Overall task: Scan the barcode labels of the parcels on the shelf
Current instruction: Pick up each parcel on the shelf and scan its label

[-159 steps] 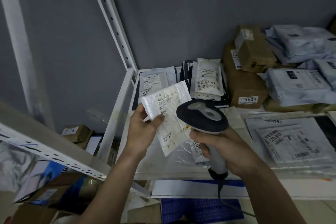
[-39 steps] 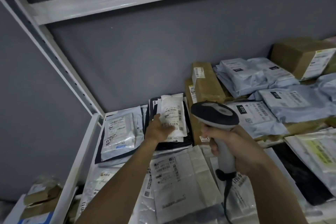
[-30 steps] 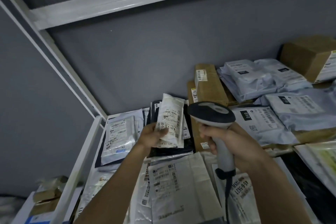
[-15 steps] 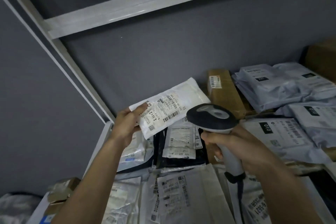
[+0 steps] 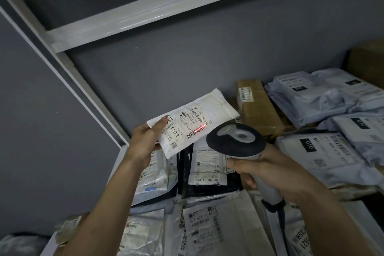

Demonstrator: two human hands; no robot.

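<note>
My left hand (image 5: pixel 145 143) holds a small white padded parcel (image 5: pixel 209 108) by its lower left end, thumb on the label, lifted above the shelf and tilted up to the right. A red scan line glows on the barcode at the label's lower edge (image 5: pixel 197 130). My right hand (image 5: pixel 268 174) grips the handle of a grey and black barcode scanner (image 5: pixel 235 138), whose head points at that label from just right of it.
Several bagged parcels with labels lie on the white shelf (image 5: pixel 122 156) below my hands. A brown carton (image 5: pixel 257 108) stands behind, grey mailer bags (image 5: pixel 324 97) pile up at the right. A shelf post (image 5: pixel 62 72) slants at the left and a beam (image 5: pixel 166 6) runs overhead.
My left hand picked the white parcel off the stack, raised it and turned its label toward the scanner. The red scan line now shows on the barcode.
</note>
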